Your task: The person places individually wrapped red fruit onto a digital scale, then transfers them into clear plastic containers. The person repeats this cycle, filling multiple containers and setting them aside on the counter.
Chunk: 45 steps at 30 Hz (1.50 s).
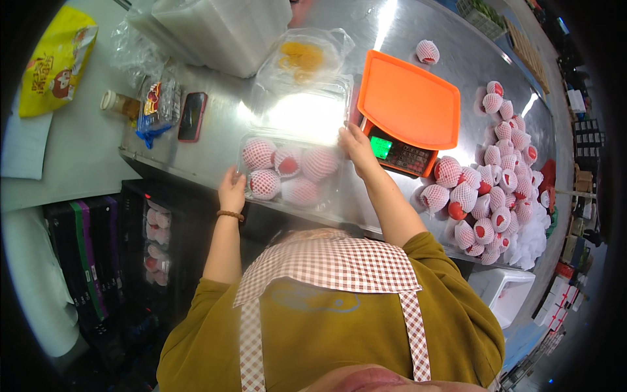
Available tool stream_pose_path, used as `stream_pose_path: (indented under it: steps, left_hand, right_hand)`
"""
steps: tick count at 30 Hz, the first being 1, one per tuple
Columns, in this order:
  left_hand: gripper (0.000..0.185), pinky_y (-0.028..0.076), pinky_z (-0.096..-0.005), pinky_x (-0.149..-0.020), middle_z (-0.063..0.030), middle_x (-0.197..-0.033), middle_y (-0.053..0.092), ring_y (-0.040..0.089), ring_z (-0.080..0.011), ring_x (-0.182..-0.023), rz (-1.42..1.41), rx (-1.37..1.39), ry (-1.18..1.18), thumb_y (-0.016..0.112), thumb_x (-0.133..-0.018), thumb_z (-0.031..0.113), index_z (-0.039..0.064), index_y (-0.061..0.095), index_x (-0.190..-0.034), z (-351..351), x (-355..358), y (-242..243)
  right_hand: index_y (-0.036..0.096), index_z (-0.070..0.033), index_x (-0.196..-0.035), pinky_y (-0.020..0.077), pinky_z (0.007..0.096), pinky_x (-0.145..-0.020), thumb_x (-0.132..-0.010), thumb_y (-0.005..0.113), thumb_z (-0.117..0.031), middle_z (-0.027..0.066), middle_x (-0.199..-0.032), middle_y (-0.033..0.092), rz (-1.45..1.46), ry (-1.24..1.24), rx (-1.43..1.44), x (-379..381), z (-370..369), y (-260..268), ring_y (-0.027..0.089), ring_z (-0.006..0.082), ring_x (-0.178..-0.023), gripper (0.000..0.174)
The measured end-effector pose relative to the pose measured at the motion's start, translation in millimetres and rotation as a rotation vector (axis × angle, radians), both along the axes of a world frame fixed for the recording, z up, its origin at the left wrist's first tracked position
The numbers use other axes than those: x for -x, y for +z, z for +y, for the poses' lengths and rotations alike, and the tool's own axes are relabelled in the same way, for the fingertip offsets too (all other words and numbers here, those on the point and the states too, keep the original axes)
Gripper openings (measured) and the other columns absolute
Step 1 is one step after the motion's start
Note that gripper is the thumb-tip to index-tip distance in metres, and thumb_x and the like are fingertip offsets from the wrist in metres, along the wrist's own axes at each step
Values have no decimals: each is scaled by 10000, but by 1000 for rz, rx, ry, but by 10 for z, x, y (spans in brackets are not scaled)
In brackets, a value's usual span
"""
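Observation:
A clear plastic clamshell box (329, 200) lies on the metal table before me. Inside are several red fruits (265, 184) in white foam net sleeves. My left hand (232, 190) grips the box's left edge, thumb uppermost. At the right side, near the fold between box and lid, my right hand (356, 146) holds the plastic edge. The lid (300, 110) seems to lean back away from me; strong glare hides much of it. Just right of my right hand stands an orange-topped digital scale (409, 100), its pan bare and its display lit green.
Many netted fruits (494, 186) are heaped on the right. A bag of yellow rubber bands (301, 58) and stacked plastic containers (220, 32) stand behind the box. A phone (192, 116) and a jar (119, 104) lie left. Black crates (88, 255) stand below the table.

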<state>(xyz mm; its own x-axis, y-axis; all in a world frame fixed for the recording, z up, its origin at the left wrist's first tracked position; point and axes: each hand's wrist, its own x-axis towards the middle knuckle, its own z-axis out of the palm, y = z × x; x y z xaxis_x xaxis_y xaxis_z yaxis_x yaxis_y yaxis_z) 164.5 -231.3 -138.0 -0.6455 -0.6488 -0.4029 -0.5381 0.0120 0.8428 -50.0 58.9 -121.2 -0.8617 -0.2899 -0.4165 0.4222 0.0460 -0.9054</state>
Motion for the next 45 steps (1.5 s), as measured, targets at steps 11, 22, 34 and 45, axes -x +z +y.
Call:
stream_pose_path:
  steps: [11, 22, 34, 45]
  left_hand:
    - [318, 483, -264, -743, -21, -946, 633, 585, -115, -840, 250, -399, 161, 583, -985, 208, 3, 599, -1227, 1, -127, 29]
    - [140, 556, -234, -753, -25, -1012, 669, 659, -117, -890, 269, -662, 41, 594, -990, 142, 68, 597, -1109, 33, -413, 115]
    - [452, 476, -220, -687, -7, -931, 618, 568, -83, -779, 106, 146, -143, 519, -1011, 142, 55, 468, -1452, 197, -128, -60]
    - [247, 476, -205, -663, -3, -880, 645, 586, -75, -744, 121, -355, 104, 598, -964, 80, 34, 598, -1207, 52, 43, 41]
  right_hand:
    - [605, -138, -1254, 493, 412, -664, -787, 590, -26, 100, -745, 589, 954, 450, -603, -163, 300, 404, 608, 270, -723, 480]
    - [526, -110, -1371, 512, 448, -888, -859, 619, -113, 207, -1131, 627, 842, 585, -498, -831, 890, 233, 621, 369, -1011, 521]
    - [467, -16, -1395, 525, 327, -808, -975, 581, -239, 121, -1077, 644, -293, 189, -47, -1156, 791, -186, 623, 186, -917, 489]
    - [563, 10, -1236, 540, 322, -770, -972, 571, -184, 105, -1025, 663, -307, 223, 0, -1384, 760, -96, 647, 189, -854, 328]
